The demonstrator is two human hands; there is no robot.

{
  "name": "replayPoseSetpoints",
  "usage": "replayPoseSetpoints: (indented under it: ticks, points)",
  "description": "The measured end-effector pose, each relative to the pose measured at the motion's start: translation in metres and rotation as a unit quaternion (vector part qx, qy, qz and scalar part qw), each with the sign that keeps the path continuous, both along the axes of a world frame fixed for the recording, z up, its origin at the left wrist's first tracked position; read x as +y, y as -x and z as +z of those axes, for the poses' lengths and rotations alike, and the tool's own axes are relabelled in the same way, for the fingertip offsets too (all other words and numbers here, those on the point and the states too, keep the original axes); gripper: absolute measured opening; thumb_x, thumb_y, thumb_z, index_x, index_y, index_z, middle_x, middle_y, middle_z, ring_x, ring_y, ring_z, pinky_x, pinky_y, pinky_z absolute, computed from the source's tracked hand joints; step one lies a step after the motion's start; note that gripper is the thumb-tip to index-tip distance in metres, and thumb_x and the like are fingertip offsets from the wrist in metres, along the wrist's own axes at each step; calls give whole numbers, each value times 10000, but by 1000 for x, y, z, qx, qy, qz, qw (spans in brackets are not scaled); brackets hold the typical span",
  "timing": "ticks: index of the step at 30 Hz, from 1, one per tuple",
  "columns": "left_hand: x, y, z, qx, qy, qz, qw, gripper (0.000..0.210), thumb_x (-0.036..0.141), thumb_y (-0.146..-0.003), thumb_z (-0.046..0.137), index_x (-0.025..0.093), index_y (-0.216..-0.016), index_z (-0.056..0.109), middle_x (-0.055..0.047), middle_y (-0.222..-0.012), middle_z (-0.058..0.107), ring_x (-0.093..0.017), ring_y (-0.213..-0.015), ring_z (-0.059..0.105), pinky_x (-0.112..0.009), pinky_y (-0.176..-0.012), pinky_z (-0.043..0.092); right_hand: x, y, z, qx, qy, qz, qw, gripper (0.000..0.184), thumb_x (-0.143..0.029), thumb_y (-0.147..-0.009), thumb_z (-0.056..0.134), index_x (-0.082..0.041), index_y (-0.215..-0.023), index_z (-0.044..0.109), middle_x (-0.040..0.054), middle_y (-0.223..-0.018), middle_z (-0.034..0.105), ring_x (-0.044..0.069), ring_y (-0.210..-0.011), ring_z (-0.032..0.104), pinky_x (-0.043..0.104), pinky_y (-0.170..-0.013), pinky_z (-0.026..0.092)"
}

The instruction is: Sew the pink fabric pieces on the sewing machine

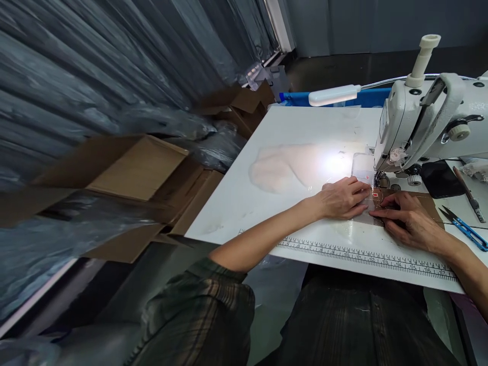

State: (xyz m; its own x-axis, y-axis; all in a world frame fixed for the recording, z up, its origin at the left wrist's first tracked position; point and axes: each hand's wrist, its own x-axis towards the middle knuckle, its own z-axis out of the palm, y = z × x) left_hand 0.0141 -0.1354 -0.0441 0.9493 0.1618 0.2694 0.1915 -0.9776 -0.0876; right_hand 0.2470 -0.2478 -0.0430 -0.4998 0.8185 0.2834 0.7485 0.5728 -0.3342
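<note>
Sewing machine (398, 119) stands just beyond the right hand (409, 218) and blocks the way forward from it; its presser foot (377, 180) comes down near the fingertips of both hands. Beyond the left hand (343, 198), a white lamp (333, 95) hangs, and a bright spot lies on the white surface (297, 127). To the right of the right hand are blue snips (467, 231), their blades pointing towards the hand, and farther forward a flat black object (442, 179). A printed ruler (362, 256) runs on the near side of both hands. Open cardboard boxes (141, 168) are well to the left of the left hand, off the surface.

Brown piece (430, 204) lies under the right hand; its long axis goes from left to right, with the left end pointing at the left hand. The left hand rests flat, fingers almost straight, seemingly over a clear sheet (366, 219), though glare makes this uncertain. The right hand has bent fingers touching the brown piece; I cannot tell if they pinch it.
</note>
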Motion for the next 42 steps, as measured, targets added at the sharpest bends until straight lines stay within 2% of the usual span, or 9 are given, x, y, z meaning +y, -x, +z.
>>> replayPoseSetpoints:
  ticks: [4,10,17,24,31,42]
  points:
    - [-5,-5,10,51,-26,47,997,426,362,-1048,373,96,-1273,619,-150,-1309,645,-246,-997,584,-375,-836,434,3,1,-2,19,-31,-14,999,356,-255,-969,479,-290,-1189,755,124,-1069,624,267,-1025,599,463,-863,545]
    - [15,-17,21,87,-3,62,994,448,349,-1061,339,116,-1314,626,-143,-1362,627,-251,-1012,564,-387,-837,385,11,0,-8,30,-36,-62,997,372,-263,-982,472,-254,-1246,733,144,-1078,617,268,-979,596,438,-833,571]
    - [18,-12,17,48,64,67,994,497,423,-1054,348,128,-1385,573,-127,-1422,601,-274,-1088,551,-426,-924,367,9,3,-7,25,-55,-66,996,373,-271,-1002,458,-238,-1265,720,143,-1066,613,264,-957,583,430,-824,567]
    - [17,-10,16,46,75,65,994,519,414,-1053,338,94,-1391,566,-153,-1435,586,-292,-1122,552,-454,-972,362,8,3,-4,3,-64,-60,996,364,-254,-995,476,-222,-1273,709,143,-1082,614,260,-958,583,424,-821,567]
    - [18,-9,9,26,102,56,993,499,409,-1045,361,123,-1398,567,-154,-1461,564,-301,-1157,543,-465,-976,370,7,4,-4,-3,-41,-68,997,368,-263,-989,468,-248,-1270,706,138,-1109,608,269,-991,586,443,-848,572]
    - [16,-12,9,23,77,69,994,490,417,-1042,354,136,-1374,579,-132,-1447,580,-288,-1105,551,-450,-953,343,8,4,-4,9,-52,-69,996,360,-247,-980,481,-284,-1256,710,116,-1084,590,260,-1005,599,434,-857,574]
